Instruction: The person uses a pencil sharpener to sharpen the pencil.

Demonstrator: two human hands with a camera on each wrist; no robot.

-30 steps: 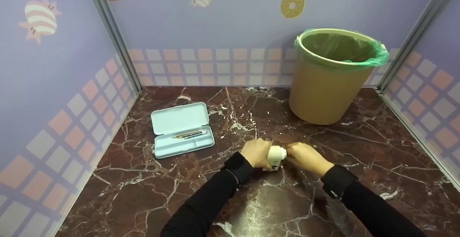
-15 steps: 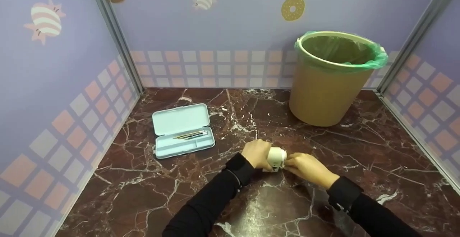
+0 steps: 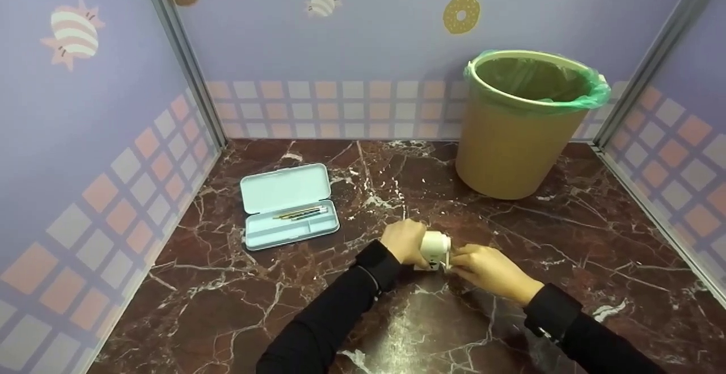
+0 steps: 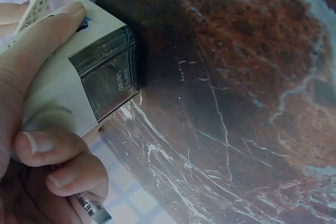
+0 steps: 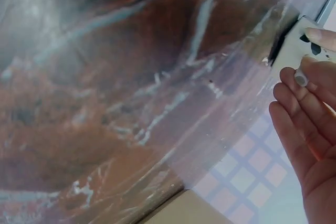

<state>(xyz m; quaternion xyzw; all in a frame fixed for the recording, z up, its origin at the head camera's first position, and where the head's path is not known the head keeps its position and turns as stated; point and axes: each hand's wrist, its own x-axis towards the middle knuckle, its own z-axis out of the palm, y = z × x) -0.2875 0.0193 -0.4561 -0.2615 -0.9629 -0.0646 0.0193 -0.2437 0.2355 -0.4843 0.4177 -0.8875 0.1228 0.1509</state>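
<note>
A cream crank pencil sharpener (image 3: 433, 243) stands on the dark marbled table, its clear shavings drawer (image 4: 107, 74) facing the left wrist camera. My left hand (image 3: 404, 241) grips its body from the left, thumb along one side. Below the curled fingers, the metal-banded end of a pencil (image 4: 93, 208) sticks out at the sharpener's front. On the other side my right hand (image 3: 488, 267) pinches the small knob (image 5: 301, 79) of the crank arm (image 4: 33, 12) between thumb and fingers. In the right wrist view, the sharpener's printed side shows partly behind those fingers.
An open light-blue pencil case (image 3: 286, 189) lies to the left, with several pencils (image 3: 300, 213) in its tray. At the back right stands a tan bin (image 3: 510, 147) with a green liner (image 3: 595, 97). Patterned panels (image 3: 374, 33) enclose the table's back and sides.
My right hand has swung down and slightly outward with the crank, from the sharpener's upper side to its lower side. The left hand stays in place on the body.
</note>
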